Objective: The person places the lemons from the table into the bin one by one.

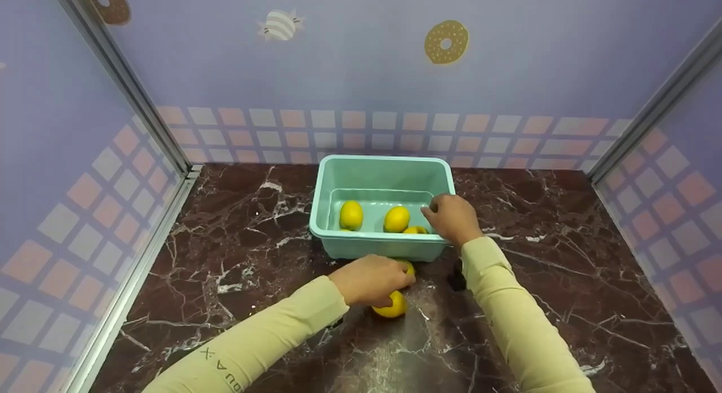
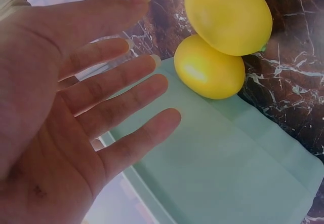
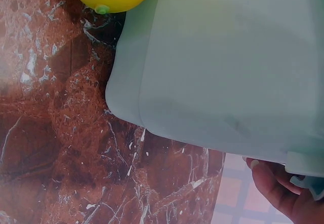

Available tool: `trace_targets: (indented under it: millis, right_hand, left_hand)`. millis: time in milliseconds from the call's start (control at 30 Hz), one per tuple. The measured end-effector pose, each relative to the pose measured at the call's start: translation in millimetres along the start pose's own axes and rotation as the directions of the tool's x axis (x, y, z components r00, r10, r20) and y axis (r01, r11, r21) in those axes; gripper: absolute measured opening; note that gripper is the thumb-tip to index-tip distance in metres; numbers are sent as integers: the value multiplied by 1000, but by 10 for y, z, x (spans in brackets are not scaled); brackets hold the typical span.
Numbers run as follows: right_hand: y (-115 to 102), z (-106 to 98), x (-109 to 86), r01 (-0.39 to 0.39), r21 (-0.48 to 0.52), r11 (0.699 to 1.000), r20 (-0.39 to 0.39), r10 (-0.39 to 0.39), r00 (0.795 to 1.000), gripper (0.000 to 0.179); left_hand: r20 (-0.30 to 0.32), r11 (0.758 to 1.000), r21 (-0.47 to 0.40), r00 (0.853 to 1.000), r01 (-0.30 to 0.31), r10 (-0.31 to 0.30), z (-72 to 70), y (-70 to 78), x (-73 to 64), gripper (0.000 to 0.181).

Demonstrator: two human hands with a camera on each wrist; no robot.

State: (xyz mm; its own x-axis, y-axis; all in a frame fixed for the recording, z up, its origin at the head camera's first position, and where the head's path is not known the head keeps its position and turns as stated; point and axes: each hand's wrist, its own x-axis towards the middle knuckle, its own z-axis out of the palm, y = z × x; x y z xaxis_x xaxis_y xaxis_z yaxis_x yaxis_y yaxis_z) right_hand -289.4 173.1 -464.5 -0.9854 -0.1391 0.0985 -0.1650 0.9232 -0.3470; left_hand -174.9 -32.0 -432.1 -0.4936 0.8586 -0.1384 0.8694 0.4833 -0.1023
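Note:
A light green plastic bin (image 1: 383, 248) stands on the dark marbled table. Inside it lie two yellow lemons (image 1: 351, 215) and part of a third lemon (image 1: 415, 230) behind the front rim. My right hand (image 1: 456, 219) grips the bin's right side near the front corner; fingers (image 3: 271, 183) show against the outer wall in the right wrist view. In front of the bin, two more lemons, a nearer lemon (image 1: 393, 305) and a farther lemon (image 2: 210, 69), sit close together. Over them is my left hand (image 1: 369, 280), its fingers spread and apart from both in the left wrist view.
Behind the bin rises a purple wall (image 1: 361, 71) with a band of pink and white squares. Side panels with metal frame strips (image 1: 135, 83) border the marbled table (image 1: 254, 224) at left and right.

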Motion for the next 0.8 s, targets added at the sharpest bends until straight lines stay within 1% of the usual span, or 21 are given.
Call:
trace_targets:
  millis: [233, 433, 600, 800]
  right_hand:
    - [9, 8, 10, 4, -1, 1000, -10, -4, 1000, 34]
    - [4, 4, 11, 2, 3, 1000, -5, -2, 1000, 34]
    - [-4, 0, 8, 2, 2, 1000, 3, -2, 1000, 35]
    - [3, -6, -5, -2, 11, 1000, 16, 2, 1000, 35]
  left_hand:
    - [20, 1000, 23, 1000, -6, 6, 54, 9, 14, 27]
    - [29, 1000, 16, 1000, 2, -2, 94, 15, 28, 30]
    - [22, 1000, -1, 1000, -1, 1, 136, 14, 40, 29]
    - [1, 1000, 5, 1000, -9, 9, 182, 27, 49, 28]
